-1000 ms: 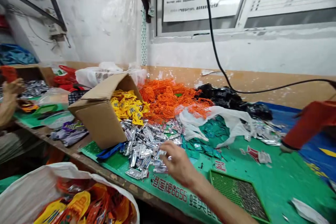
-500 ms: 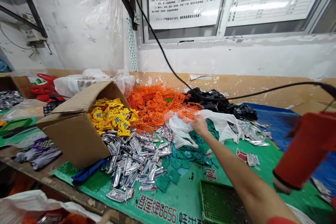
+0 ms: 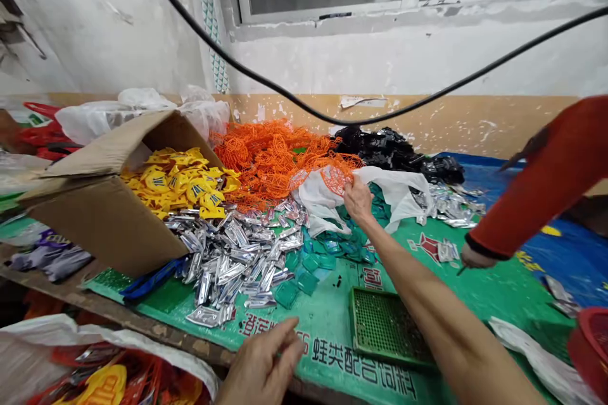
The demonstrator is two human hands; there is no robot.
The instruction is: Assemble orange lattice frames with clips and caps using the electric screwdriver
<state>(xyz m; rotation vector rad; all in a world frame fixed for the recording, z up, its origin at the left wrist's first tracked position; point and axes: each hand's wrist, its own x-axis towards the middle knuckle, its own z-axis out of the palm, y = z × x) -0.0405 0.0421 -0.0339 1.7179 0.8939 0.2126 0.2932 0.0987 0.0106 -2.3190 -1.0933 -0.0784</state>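
Observation:
My right hand (image 3: pixel 358 199) reaches over the pile in the middle of the table. Its fingers pinch an orange mesh piece (image 3: pixel 334 180), which hangs in front of a white plastic bag (image 3: pixel 316 202). Behind it lies a heap of tangled orange mesh (image 3: pixel 266 158). Teal packets (image 3: pixel 308 262) spill out below the white bag. Low in the view, my left hand (image 3: pixel 263 361) hovers near the table's front edge, fingers apart and nothing visible in them. Silver packets (image 3: pixel 232 259) are heaped beyond it.
A tilted cardboard box (image 3: pixel 104 221) holds yellow packets (image 3: pixel 175 180). A green basket (image 3: pixel 380 323) sits under my right forearm. Another person's red sleeve (image 3: pixel 536 183) reaches in from the right. A black cable (image 3: pixel 285 92) hangs across the view. A white sack (image 3: pixel 199 361) stands at lower left.
My left hand has come into view at the bottom. An orange mesh piece now shows clearly in my right hand. The other person's red sleeve has shifted, and the view has tipped down.

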